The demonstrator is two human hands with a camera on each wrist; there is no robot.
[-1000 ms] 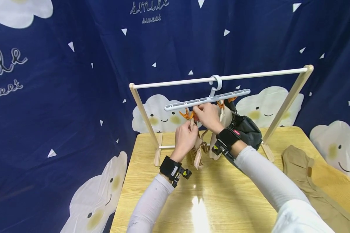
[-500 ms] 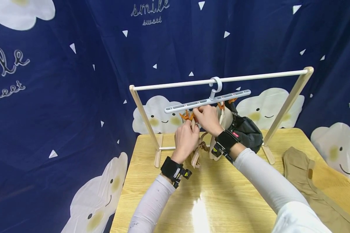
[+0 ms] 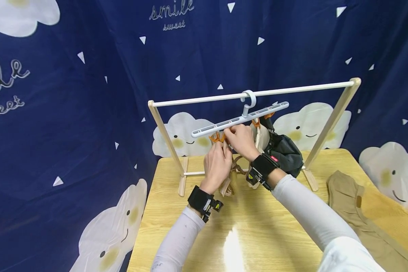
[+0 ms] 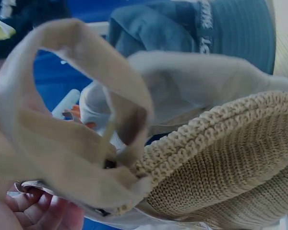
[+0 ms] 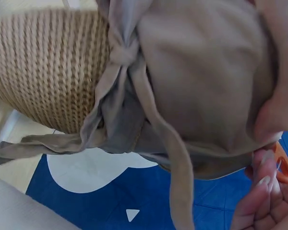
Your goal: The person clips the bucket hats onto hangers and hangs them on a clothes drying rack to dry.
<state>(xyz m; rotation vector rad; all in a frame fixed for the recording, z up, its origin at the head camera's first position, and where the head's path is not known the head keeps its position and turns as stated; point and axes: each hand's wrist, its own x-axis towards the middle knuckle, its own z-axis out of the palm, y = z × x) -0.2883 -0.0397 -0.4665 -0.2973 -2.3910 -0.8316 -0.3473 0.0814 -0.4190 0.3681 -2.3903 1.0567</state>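
Note:
Below the hanger [image 3: 265, 112], my left hand [image 3: 215, 166] grips a beige hat with a knitted brim [image 5: 43, 67] and a cloth crown [image 5: 201, 81]. Its knotted ribbon [image 5: 181, 167] dangles, and a strap loop [image 4: 81, 187] crosses the left wrist view. My right hand [image 3: 243, 143] is at the hanger's underside, its fingers pinching an orange clip [image 5: 281, 162] by the hat's edge. Another orange clip [image 3: 216, 137] shows left of those fingers. A pale hat [image 3: 262, 138] hangs just right, with a black cloth item with a red label [image 3: 287, 155] beyond it.
The hanger hooks over the white rail [image 3: 302, 88] of a wooden rack [image 3: 333, 121] on the table [image 3: 183, 234]. Tan garments [image 3: 346, 192] lie at the table's right side. A dark blue curtain [image 3: 88, 132] hangs behind. A blue hat with lettering [image 4: 240, 38] shows in the left wrist view.
The hanger's left end has dipped slightly. Both hands stay nearly in place under it, and the beige hat's lower part has shifted a little left.

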